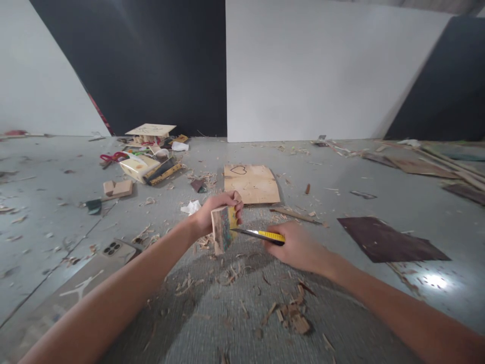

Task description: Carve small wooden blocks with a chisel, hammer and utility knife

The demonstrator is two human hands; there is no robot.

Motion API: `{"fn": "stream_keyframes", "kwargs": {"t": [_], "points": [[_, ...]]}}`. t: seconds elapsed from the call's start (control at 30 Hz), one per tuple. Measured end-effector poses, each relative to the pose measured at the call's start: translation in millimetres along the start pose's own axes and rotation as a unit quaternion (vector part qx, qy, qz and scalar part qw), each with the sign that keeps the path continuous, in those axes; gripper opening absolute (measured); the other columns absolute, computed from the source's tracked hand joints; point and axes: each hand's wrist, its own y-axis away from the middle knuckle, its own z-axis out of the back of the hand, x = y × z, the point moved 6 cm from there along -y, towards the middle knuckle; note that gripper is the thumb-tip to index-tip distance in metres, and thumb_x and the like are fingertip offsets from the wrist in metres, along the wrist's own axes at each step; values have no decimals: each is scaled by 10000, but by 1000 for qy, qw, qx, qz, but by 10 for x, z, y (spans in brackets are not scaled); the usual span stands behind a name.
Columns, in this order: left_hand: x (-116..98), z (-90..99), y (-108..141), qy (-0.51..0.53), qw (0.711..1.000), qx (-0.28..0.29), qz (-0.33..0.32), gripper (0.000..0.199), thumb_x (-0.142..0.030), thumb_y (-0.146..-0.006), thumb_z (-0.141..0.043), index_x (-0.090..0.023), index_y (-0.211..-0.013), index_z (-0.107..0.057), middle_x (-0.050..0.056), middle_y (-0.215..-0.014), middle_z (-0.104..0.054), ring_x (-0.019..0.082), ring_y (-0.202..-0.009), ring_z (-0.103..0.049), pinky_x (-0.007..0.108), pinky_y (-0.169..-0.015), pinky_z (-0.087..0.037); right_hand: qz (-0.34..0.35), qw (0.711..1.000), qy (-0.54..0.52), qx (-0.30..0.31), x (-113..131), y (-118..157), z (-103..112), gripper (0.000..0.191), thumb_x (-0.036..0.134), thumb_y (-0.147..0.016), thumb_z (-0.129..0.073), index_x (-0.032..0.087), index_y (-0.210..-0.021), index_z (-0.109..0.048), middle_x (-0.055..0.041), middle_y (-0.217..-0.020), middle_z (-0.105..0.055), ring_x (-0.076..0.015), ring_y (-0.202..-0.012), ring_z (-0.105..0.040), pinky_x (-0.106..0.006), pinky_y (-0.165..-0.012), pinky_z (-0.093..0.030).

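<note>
In the head view my left hand [217, 208] is closed around a small block of wood [220, 230] with worn blue and yellow paint on one side. My right hand [293, 243] grips a yellow and black utility knife [272, 236]. Its extended blade points left, and the tip meets or nearly meets the painted side of the wood; I cannot tell whether it cuts in. Beyond both hands a thin plywood piece [252, 186] with a drawn heart lies on the floor. Wood shavings [293, 316] are scattered below and around the hands.
A phone [120, 248] lies left of my left forearm. Further left are a notched wood block [118, 188], red-handled scissors [113, 157] and a pile of tools and scraps. On the right lie a dark brown sheet [390, 238] and long wood strips [454, 167]. A wall panel [322, 71] stands behind.
</note>
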Motion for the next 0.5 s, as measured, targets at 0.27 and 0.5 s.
{"fn": "stream_keyframes", "kwargs": {"t": [0.27, 0.5], "points": [[-67, 151, -31, -257, 960, -89, -73, 55, -170, -730, -494, -165, -678, -479, 7, -682, -505, 138, -652, -539, 277, -634, -407, 19, 1000, 15, -3, -17, 6, -27, 178, 224, -729, -524, 186, -556, -505, 41, -494, -452, -97, -496, -376, -269, -493, -220], [-134, 84, -6, -333, 933, -87, -105, 72, -198, -730, -484, -174, -667, -459, 4, -673, -493, 154, -682, -527, 296, -657, -398, 5, 1000, 31, -3, -61, -2, -50, 183, 243, -747, -534, 191, -572, -521, 31, -500, -493, -100, -484, -392, -272, -496, -230]]}}
